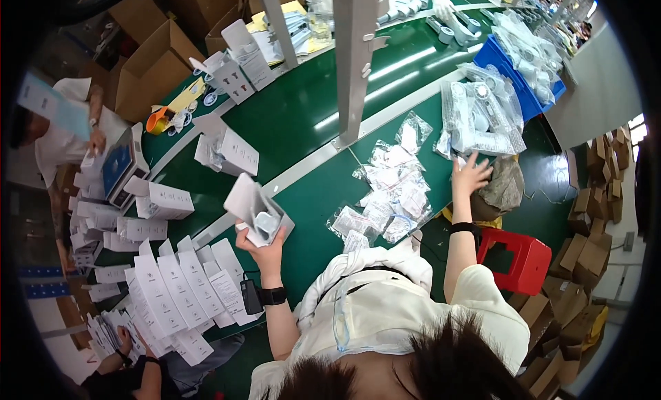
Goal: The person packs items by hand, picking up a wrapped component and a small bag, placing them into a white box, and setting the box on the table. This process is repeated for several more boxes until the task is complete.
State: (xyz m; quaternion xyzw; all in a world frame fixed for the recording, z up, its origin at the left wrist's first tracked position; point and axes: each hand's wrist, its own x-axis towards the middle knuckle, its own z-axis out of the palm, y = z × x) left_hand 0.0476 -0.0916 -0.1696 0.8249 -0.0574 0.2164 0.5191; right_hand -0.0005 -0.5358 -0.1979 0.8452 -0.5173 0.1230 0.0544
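Note:
My left hand [260,246] grips an upright white carton [278,219] at its near side, over the green bench. Its flap stands up, and a pale rounded item in clear wrapping [266,221] shows inside. On the right, my right hand [472,174] has its fingers spread at the near edge of a pile of bagged white-and-grey devices [480,118]. Whether the fingertips touch a bag there I cannot tell. Between my hands lies a heap of small clear bags [389,190] holding white papers and parts.
Open white cartons [237,154] stand on the green conveyor [296,104]. A metal post [351,62] rises ahead. Flat rows of cartons [182,286] lie left, beside a co-worker's hands. A blue crate [530,100], a red stool [523,262] and brown boxes [571,290] are right.

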